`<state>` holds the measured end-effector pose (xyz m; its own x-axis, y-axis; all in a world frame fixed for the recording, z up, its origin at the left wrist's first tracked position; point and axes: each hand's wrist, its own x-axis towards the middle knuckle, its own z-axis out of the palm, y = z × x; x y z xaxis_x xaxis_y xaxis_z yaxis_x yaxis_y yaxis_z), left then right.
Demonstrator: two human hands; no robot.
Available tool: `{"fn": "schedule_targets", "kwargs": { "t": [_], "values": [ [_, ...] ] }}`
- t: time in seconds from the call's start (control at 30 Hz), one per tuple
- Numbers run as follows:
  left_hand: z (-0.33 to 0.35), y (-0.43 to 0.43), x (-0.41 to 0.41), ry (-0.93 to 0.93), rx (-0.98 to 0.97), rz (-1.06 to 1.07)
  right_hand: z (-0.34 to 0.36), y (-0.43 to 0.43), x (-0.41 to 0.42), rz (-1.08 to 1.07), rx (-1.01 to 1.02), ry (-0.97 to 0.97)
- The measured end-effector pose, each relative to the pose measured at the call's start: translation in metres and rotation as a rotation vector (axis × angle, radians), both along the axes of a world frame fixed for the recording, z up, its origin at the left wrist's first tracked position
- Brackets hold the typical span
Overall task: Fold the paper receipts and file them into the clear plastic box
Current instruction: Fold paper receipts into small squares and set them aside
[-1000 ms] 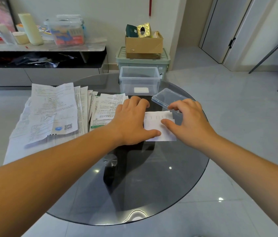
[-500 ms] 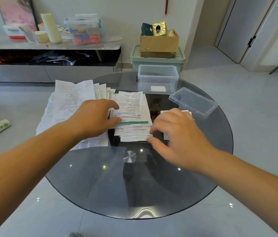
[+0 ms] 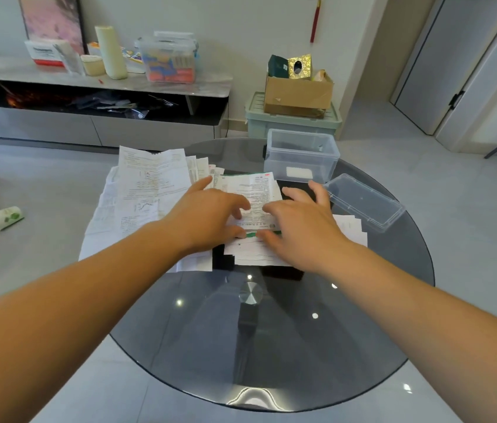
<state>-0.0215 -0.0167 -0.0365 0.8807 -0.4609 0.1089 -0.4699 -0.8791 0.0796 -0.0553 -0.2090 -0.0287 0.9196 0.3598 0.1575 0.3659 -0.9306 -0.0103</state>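
On the receipts (image 3: 253, 190), left hand (image 3: 207, 218) and right hand (image 3: 299, 227), palms down.

Print on receipts (image 3: 155, 184) left of clear plastic box (image 3: 302, 149): too blurred to read. Red-white carton (image 3: 46, 53) lettering far left of box: illegible.

The round dark-glass tabletop (image 3: 302, 346) carries a fanned spread of paper receipts (image 3: 149, 190) across its far left, a clear plastic box (image 3: 302, 154) at the far edge, the lid (image 3: 363, 201) just right of it, and 1 folded slip (image 3: 351, 227) near the lid.
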Motion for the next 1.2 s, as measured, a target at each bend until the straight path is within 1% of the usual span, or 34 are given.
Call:
{"fn": "schedule_targets", "kwargs": {
  "t": [0.17,0.27,0.33,0.4,0.5,0.57,0.63,0.73,0.83,0.93,1.1,1.2],
  "values": [
    [0.004,0.002,-0.007,-0.090,-0.044,-0.059,-0.003,0.001,0.001,0.017,0.021,0.014],
    [0.014,0.003,-0.016,-0.202,-0.105,-0.122,-0.001,-0.005,-0.006,0.077,0.110,-0.090],
    [0.025,0.002,-0.031,-0.229,-0.127,-0.172,0.000,-0.012,-0.016,0.151,0.187,-0.147],
    [0.030,0.003,-0.055,-0.210,-0.129,-0.221,-0.001,-0.018,-0.033,0.212,0.251,-0.118],
    [0.023,0.010,-0.096,-0.120,-0.127,-0.248,-0.005,-0.028,-0.065,0.273,0.322,0.021],
    [0.015,0.013,-0.122,-0.049,-0.124,-0.254,-0.011,-0.033,-0.087,0.302,0.320,0.114],
    [0.008,0.014,-0.139,0.024,-0.099,-0.276,-0.018,-0.036,-0.104,0.337,0.278,0.166],
    [0.000,0.015,-0.149,0.014,-0.082,-0.288,-0.027,-0.039,-0.118,0.360,0.280,0.154],
    [-0.003,0.017,-0.147,0.081,-0.125,-0.229,-0.030,-0.041,-0.124,0.341,0.312,0.146],
    [-0.004,0.016,-0.140,0.145,-0.219,-0.158,-0.030,-0.039,-0.126,0.287,0.346,0.168],
    [-0.005,0.009,-0.130,0.278,-0.436,0.002,-0.029,-0.033,-0.118,0.087,0.502,0.218],
    [-0.006,0.003,-0.123,0.291,-0.484,0.090,-0.028,-0.028,-0.108,-0.054,0.610,0.259]
  ]
}}
